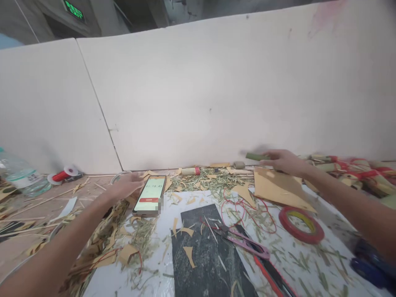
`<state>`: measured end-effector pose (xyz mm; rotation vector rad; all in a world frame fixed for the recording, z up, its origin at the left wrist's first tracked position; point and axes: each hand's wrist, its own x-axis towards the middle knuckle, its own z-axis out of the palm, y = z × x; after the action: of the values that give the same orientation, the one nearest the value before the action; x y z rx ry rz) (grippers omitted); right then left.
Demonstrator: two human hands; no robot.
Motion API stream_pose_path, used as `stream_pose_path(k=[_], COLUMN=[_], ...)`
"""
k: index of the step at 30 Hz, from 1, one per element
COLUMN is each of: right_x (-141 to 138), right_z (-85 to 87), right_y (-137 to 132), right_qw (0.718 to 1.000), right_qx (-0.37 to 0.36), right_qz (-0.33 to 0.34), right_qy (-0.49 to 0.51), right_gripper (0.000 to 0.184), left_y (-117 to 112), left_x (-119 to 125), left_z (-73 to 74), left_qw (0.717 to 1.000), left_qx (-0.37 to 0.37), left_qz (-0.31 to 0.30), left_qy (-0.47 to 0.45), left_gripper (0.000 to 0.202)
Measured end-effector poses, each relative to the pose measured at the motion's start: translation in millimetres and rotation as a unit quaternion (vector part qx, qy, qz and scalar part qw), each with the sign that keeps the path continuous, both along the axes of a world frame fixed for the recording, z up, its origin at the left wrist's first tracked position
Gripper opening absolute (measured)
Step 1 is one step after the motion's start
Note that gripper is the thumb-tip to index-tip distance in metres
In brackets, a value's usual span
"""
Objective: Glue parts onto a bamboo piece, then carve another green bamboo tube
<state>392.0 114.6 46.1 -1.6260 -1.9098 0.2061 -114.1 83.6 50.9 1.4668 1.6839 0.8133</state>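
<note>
Currently: both hands at far edge of table (93, 190)

Right hand (283, 161) pinches a green stick (256, 156) near the far edge, blurred. Left hand (125, 186) lies loosely open, touching the left side of the phone (150, 194).

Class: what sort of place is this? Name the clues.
Probably a handicraft workbench: straw and paper scraps litter the table beside scissors and a red tape roll; the right hand grips a green roll.
</note>
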Motion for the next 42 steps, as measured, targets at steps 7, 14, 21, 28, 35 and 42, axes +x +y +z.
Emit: stream_pose_path(k=[7, 14, 21, 28, 35, 42], right_x=[-120.0, -180.5, -138.1, -109.3, -85.9, -118.0], right_z=[27.4, 23.0, -9.6, -11.0, -17.3, -30.8], right_y=[-86.8, -143.7, -173.8, -159.5, -156.1, -200.5], right_qw=[0.997, 0.984, 0.948, 0.962, 0.981, 0.947], right_qx=[0.036, 0.043, -0.178, -0.175, -0.095, -0.254], right_qz=[0.062, 0.145, 0.136, 0.147, -0.021, 0.048], right_qy=[0.037, -0.097, -0.224, -0.151, -0.17, -0.19], right_gripper=[0.033, 0.04, 0.021, 0.032, 0.035, 0.032], left_y=[-48.2, -81.5, -96.5, -112.3, -107.4, -107.9], left_x=[91.3, 166.9, 122.3, 129.5, 124.6, 125.2], left_z=[22.6, 4.7, -23.2, -52.9, -53.4, -53.7], left_qw=[0.967, 0.847, 0.845, 0.857, 0.833, 0.836], left_qx=[0.021, -0.004, -0.128, -0.12, -0.132, -0.13], left_qz=[-0.187, -0.128, -0.134, -0.164, -0.178, -0.2], left_qy=[-0.174, -0.515, -0.502, -0.473, -0.508, -0.493], left_gripper=[0.055, 0.018, 0.027, 0.034, 0.022, 0.024])
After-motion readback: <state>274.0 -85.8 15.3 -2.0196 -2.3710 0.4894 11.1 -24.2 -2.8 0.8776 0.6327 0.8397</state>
